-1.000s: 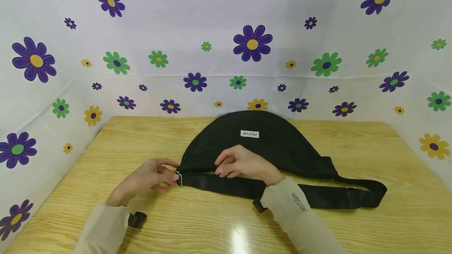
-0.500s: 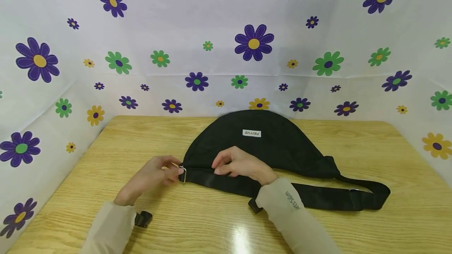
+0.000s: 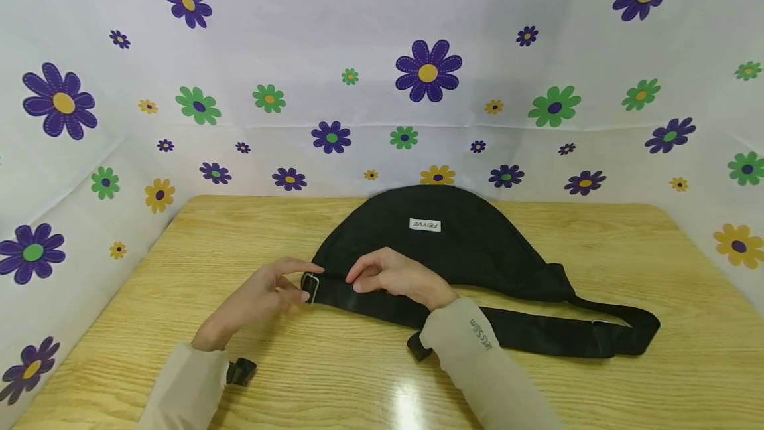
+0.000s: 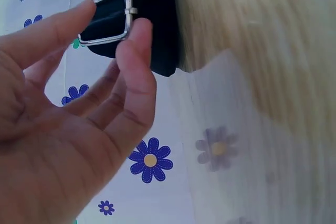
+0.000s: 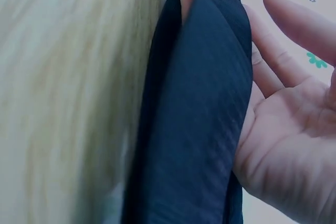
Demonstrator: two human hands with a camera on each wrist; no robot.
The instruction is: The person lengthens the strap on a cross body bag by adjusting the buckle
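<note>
A black waist bag (image 3: 436, 251) with a white label lies on the table, its curved edge toward the back. Its black strap (image 3: 543, 334) runs along the near side, ending at a square metal buckle (image 3: 310, 287) on the left. My left hand (image 3: 256, 297) pinches this buckle (image 4: 127, 17) between thumb and fingers, shown close in the left wrist view. Over the strap, at the bag's lower edge, is my right hand (image 3: 396, 277). In the right wrist view, its fingers (image 5: 270, 72) pass behind the strap (image 5: 205, 103), with fingertips showing on the far side and the thumb apart.
Wood-grain table (image 3: 239, 231) lies under everything. A white flowered cloth (image 3: 358, 32) rises behind it and at both sides. The strap loops back to the bag at the right, past a second metal slider (image 3: 599, 322). Dark wrist straps (image 3: 241, 371) show at the sleeves.
The buckle in my left fingers has shifted slightly right and back, with the index finger now stretched over it. My right hand has slid a little left along the strap.
</note>
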